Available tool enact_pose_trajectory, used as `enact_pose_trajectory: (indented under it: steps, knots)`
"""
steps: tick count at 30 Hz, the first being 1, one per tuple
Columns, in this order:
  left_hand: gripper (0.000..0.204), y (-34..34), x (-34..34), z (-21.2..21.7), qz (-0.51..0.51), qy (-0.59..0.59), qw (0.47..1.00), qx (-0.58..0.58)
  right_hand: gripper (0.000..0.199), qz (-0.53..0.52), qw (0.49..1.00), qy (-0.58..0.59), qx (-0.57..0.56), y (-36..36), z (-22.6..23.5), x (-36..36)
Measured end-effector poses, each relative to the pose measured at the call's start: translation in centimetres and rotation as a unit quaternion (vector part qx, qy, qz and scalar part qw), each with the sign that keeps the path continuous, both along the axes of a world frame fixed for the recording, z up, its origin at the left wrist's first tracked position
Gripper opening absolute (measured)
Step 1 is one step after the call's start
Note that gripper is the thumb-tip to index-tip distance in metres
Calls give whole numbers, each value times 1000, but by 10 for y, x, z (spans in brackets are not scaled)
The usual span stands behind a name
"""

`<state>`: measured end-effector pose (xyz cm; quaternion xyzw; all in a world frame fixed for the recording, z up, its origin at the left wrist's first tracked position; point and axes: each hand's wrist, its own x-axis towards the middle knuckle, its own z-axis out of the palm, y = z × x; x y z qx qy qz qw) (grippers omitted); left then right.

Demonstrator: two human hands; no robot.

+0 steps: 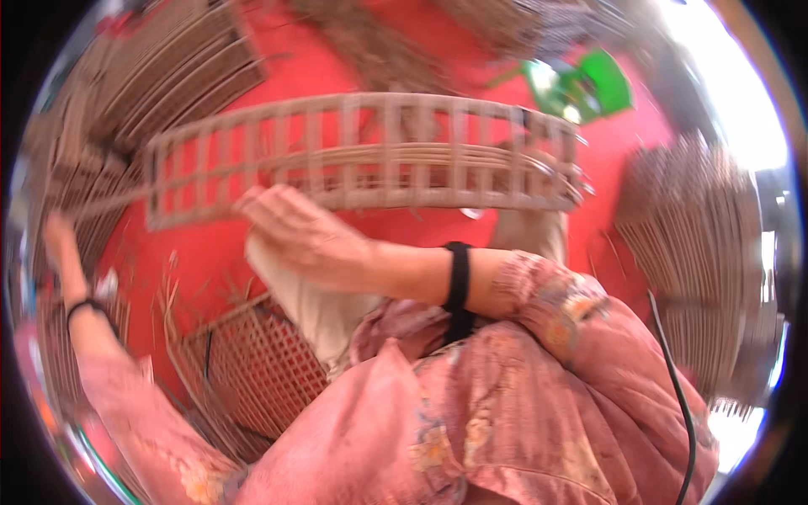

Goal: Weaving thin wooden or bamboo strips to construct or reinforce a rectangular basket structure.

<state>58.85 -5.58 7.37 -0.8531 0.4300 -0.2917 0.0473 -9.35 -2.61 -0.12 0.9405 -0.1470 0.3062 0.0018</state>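
Observation:
A long, ladder-like brown wicker frame (396,199) lies across my knees, with slim rungs between two rails. Several strands (387,155) are woven lengthwise through its middle. From the frame's left end a thin brown strand (114,202) stretches out to my left hand (61,240), far to the left, whose fingers look closed on it, though blurred. My right hand (307,231) lies flat with fingers stretched out, the tips at the frame's near rail left of the middle. Both forearms have a black band.
A lattice panel (261,362) leans near my left leg. Stacked wicker frames (177,71) stand at the far left, another tall stack (690,261) at the right. A green plastic stool (598,88) and loose strand bundles (370,50) are on the red floor (202,261) beyond.

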Motion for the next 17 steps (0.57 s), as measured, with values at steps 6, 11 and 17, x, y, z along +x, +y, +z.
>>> enact_pose_trajectory:
  steps: [6,11,17]
  knots:
    - [52,5,-113,-57,98,-17,983,-154,36,63,990,-78,96,-4,18,-68]
    - [50,32,-294,-44,-90,-91,976,-175,25,-230,963,-119,74,-5,45,-187]
    - [55,28,-526,-37,-336,474,778,-239,23,-476,871,-66,97,9,66,-270]
